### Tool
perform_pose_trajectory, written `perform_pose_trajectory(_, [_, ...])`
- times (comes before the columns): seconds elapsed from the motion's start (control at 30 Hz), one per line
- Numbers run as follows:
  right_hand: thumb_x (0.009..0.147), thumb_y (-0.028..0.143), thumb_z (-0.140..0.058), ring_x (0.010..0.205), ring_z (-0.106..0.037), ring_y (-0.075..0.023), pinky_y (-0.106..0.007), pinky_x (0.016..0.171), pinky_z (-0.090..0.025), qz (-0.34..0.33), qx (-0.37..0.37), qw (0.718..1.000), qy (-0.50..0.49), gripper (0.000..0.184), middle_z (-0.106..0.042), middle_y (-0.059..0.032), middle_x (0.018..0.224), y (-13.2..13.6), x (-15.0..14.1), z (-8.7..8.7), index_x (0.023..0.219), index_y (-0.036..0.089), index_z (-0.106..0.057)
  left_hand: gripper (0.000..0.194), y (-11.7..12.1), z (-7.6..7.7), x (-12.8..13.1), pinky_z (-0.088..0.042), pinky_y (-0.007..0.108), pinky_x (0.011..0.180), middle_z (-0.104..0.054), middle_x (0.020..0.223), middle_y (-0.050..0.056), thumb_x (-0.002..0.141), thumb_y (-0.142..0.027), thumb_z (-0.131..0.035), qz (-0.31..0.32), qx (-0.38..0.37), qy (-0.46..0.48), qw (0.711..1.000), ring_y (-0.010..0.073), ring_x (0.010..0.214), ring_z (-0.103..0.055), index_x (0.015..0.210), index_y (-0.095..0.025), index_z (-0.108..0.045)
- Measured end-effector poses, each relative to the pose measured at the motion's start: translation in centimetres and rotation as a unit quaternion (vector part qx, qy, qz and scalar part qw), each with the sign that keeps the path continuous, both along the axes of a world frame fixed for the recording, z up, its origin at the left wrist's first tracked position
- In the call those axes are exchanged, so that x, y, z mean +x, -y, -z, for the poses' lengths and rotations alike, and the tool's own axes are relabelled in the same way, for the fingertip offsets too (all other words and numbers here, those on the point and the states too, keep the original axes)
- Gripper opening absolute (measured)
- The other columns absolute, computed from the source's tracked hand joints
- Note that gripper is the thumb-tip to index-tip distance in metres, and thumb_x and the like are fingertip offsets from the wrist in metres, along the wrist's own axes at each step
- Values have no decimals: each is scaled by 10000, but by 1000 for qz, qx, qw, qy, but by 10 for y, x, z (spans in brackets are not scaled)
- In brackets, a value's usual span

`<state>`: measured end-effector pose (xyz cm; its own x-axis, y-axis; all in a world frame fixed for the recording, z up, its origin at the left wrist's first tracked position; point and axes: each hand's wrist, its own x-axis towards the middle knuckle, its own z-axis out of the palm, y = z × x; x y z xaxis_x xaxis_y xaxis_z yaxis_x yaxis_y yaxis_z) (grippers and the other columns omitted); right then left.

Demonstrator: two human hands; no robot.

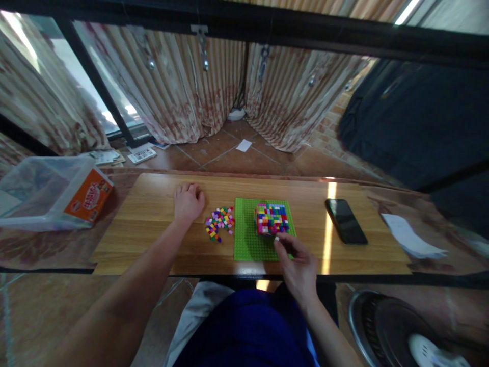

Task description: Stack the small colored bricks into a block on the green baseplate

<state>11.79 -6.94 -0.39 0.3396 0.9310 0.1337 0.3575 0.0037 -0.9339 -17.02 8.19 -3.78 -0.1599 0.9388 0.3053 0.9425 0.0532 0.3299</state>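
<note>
My right hand (300, 262) pinches a tiny white brick (277, 238) between thumb and fingertips, just in front of a block built of many coloured bricks (273, 219). That block stands on the right half of a green studded baseplate (246, 244). To the left of the plate lies a loose heap of small coloured bricks (220, 221). Farther left, my left hand (189, 203) rests palm down on the wooden table, its fingers loosely apart and nothing seen in them.
A black phone (346, 221) lies on the right part of the wooden table (153, 214). White papers (412, 234) sit beyond the right edge. At the left stands a clear plastic bin (49, 188) with an orange label. A round metal-rimmed object (389, 331) is low at the right.
</note>
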Motion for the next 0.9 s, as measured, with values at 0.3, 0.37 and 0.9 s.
perform_pose_trajectory(0.3, [840, 380, -619, 732, -621, -153, -294, 659, -513, 35, 50, 995, 76, 218, -705, -51, 871, -19, 30, 1, 916, 202, -719, 334, -1, -1, 0, -392, 466, 1008, -625, 1175, 142, 860, -289, -448, 1, 7, -15, 1000, 316, 1111, -529, 1098, -151, -638])
perform_pose_trajectory(0.37, [846, 355, -611, 737, -610, -147, -286, 652, -508, 20, 62, 993, 97, 188, -686, -43, 872, -23, 29, 2, 896, 210, -720, 332, 0, -1, 0, -395, 463, 1004, -626, 1170, 143, 859, -291, -451, 1, 6, -17, 1000, 316, 1106, -530, 1094, -148, -638])
perform_pose_trajectory(0.9, [797, 354, -671, 918, -608, -176, -285, 669, -502, -1, 66, 997, 34, 151, -622, -57, 1016, -36, 31, 19, 859, 238, -744, 352, -1, 0, -1, -394, 464, 1005, -615, 1192, 148, 861, -302, -457, 1, 2, -6, 1000, 316, 1121, -524, 1123, -146, -633])
